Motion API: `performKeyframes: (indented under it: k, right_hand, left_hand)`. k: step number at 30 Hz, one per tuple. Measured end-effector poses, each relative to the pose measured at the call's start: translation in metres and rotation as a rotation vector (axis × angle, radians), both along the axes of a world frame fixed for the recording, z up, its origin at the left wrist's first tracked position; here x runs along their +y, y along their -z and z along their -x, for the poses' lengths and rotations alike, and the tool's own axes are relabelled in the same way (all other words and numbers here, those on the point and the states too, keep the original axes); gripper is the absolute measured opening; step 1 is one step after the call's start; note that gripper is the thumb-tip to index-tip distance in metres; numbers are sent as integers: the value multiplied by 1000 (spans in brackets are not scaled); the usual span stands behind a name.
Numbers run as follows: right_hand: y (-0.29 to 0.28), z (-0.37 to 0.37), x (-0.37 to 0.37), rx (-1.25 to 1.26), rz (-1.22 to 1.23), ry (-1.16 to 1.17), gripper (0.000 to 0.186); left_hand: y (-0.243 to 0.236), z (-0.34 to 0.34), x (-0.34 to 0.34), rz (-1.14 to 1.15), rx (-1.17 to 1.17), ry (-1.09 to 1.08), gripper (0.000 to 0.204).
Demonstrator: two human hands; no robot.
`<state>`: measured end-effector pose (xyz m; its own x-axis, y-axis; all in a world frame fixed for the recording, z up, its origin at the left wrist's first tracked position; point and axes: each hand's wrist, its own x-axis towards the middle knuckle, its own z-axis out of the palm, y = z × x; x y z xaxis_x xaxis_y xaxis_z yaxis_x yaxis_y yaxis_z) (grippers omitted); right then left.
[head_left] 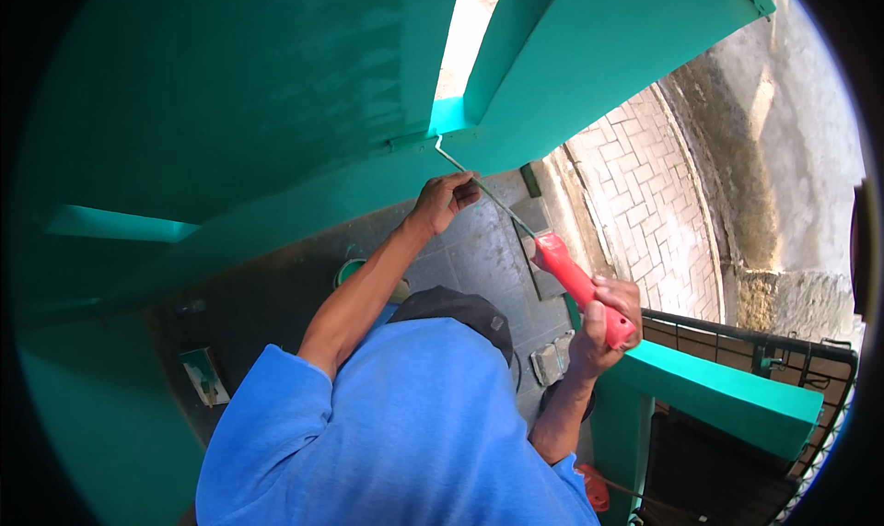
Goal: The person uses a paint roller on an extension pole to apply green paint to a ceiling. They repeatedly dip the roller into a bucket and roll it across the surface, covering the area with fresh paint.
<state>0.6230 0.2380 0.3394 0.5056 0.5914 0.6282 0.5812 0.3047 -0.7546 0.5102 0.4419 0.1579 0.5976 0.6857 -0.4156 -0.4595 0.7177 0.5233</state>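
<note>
A paint roller with a red handle (578,277) and a thin bent metal rod (505,208) slants across the middle of the view. My right hand (608,326) is wrapped round the lower end of the handle. My left hand (447,201) is closed, with its fingertips on the rod about halfway along. The rod's bent far end lies against the teal wall (304,93), just below a slot-like opening. I cannot clearly make out the roller head there, as it blends with the teal paint. Darker, uneven patches show on the wall to its left.
On the grey tiled floor (433,268) stand a green paint container (350,270), partly behind my left forearm, and a paint-stained tray (204,377). A teal ledge (727,392) and black metal grille (810,360) are at right. Brick paving (645,185) lies beyond the wall.
</note>
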Motion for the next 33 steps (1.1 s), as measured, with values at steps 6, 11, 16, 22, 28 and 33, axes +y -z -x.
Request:
performKeyframes:
  k: [6,11,16,22,28,33]
  right_hand:
    - [-6,-8,-1,39,11,18,15]
    - [-35,0,-21,41,-207,-6,15]
    - [-20,-12,-2,-89,-14,29,21]
    - [-83,-7,-40,-182,-411,101,29]
    - [-64,-19,-22,-213,-409,123,28]
    - [-39,-18,5,-149,-155,-32,20]
  left_hand:
    - [-4,-4,0,-54,-24,-5,15]
    - [-54,-3,-11,-105,-44,-11,13]
    - [-40,-3,-4,-75,10,-20,14]
    - [-128,-3,-22,-249,-168,47,22]
    - [-105,-8,-19,-138,-162,-20,23]
    - [-51,-5,-4,-77,-41,-58,19]
